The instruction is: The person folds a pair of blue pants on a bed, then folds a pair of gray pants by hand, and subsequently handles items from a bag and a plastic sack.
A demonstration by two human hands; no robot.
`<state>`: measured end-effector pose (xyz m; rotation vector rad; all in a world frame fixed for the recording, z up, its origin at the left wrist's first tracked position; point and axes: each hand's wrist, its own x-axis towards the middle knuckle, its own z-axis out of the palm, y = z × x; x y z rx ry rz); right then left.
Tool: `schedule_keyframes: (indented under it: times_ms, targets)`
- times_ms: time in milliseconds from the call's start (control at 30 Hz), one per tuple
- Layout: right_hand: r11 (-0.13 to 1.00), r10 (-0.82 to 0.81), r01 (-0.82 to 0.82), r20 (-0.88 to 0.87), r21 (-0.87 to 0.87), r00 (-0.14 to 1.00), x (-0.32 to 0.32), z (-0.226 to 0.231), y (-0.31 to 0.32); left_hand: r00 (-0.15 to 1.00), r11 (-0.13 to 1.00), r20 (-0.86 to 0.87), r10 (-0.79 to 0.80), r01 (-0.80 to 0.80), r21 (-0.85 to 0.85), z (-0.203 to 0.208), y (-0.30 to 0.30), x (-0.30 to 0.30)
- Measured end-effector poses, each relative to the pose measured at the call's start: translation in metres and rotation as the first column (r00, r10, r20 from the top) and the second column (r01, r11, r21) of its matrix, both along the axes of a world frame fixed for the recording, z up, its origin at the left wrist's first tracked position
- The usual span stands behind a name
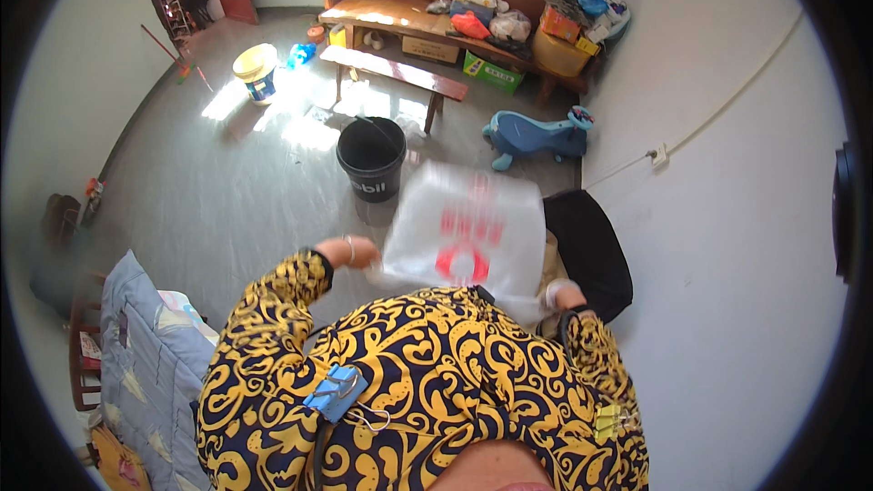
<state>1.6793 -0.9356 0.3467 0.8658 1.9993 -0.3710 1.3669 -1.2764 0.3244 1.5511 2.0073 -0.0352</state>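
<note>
Left grip (355,253) at left edge of white plastic bag (466,223), right grip (566,295) by lower right corner; bag spread between them. Contact blurred: cannot tell whether either clamps. Black bucket (372,159) beyond.

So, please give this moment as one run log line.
white plastic bag: blurred, red print; left hand: at its left edge; right hand: near its right edge; grips: unclear

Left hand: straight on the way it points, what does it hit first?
Most likely the left side of the white plastic bag; the left hand is blurred, so whether they already touch is unclear.
</note>
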Motion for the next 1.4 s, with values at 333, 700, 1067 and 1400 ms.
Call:
schedule_keyframes:
  times_ms: [333,700,1067,1400]
  targets:
    - [0.705,-0.688,0.366,-0.711,-0.608,0.145,-0.045,0.084,0.036,0.519,0.471,0.837,0.177,-0.791,0.391,0.102,0.046,-0.053]
    - [0.392,-0.917,-0.278,-0.397,-0.877,-0.041,-0.022,0.198,0.033,0.206,0.48,0.974,-0.096,-0.847,0.227,0.193,0.054,-0.047]
    - [0.811,-0.554,0.141,-0.823,-0.567,-0.123,-0.086,0.085,-0.011,0.349,0.646,0.918,-0.187,-0.661,0.383,0.192,0.075,-0.027]
    - [0.466,-0.839,-0.215,-0.352,-0.858,-0.416,-0.073,0.103,0.039,0.045,0.416,0.946,-0.322,-0.891,0.184,0.198,0.04,-0.084]
